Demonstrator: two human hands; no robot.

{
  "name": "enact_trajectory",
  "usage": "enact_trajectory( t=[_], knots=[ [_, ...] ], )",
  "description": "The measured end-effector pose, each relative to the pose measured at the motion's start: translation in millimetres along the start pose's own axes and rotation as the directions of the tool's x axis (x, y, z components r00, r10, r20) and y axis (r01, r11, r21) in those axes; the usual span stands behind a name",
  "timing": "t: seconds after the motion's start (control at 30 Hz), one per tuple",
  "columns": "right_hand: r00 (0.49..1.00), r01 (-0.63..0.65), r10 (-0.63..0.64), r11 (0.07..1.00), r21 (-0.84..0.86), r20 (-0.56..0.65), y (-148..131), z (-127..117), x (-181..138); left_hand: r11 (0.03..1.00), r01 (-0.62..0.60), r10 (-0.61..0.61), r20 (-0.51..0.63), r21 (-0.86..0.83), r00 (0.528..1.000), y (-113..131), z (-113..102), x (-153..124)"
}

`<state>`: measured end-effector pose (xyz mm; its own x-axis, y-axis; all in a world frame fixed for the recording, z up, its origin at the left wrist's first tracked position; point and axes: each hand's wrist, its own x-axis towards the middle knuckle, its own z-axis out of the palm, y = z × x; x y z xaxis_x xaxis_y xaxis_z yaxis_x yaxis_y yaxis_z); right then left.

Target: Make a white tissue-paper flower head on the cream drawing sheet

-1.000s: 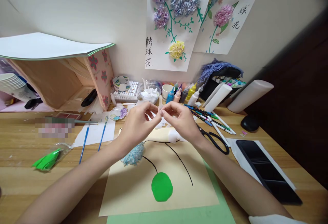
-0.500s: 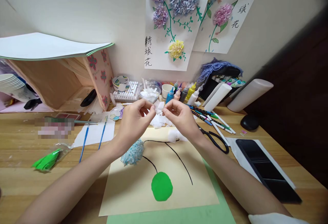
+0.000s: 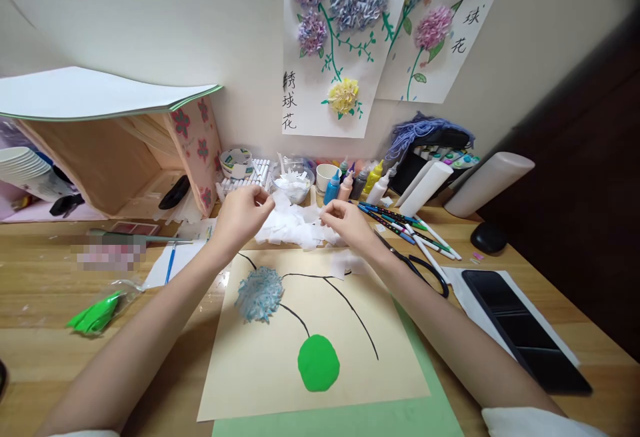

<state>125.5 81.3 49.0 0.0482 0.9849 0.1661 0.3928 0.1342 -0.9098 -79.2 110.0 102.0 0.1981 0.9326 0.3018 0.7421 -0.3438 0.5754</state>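
At a busy counter [image 3: 35, 303], we see the left hand [image 3: 245, 217] and the right hand [image 3: 351, 227] held well apart on either side of a heap of white paper strips [image 3: 295, 227], thumbs drawn close to fingertips; whether either one pinches a strip, we cannot tell. The heap lies just beyond a cream sheet [image 3: 250, 377] set on a light green sheet [image 3: 350, 425]. On the cream one we find a fluffy blue flower [image 3: 260, 295], black lines and a green disc [image 3: 319, 363]. Scissors [image 3: 433, 277] lie to the right.
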Motion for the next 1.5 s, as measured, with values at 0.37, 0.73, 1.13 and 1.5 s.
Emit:
enact_trajectory(
  t=[0.37, 0.73, 1.13, 1.5],
  knots=[
    [0.98, 0.145, -0.061, 0.868, -0.475, 0.189, 13, -17, -25, 0.932, 0.014, -0.07, 0.142, 0.362, 0.987, -33, 21, 11],
    [0.946, 0.284, -0.011, 0.507, -0.814, 0.323, 2, -13, -71, 0.962, -0.015, 0.004, 0.038, 0.273, 0.999, -4, 1, 1],
    [0.997, -0.036, 0.045, 0.992, -0.123, 0.07, -13, -15, -55, 0.979, -0.159, 0.2, 0.474, -0.126, 0.857, 29, 16, -36],
    [0.992, -0.11, 0.104, 0.988, 0.105, 0.065, -35, -13, -57, 0.969, -0.105, 0.196, 0.434, -0.225, 0.879, 38, 15, -39]
  ],
)
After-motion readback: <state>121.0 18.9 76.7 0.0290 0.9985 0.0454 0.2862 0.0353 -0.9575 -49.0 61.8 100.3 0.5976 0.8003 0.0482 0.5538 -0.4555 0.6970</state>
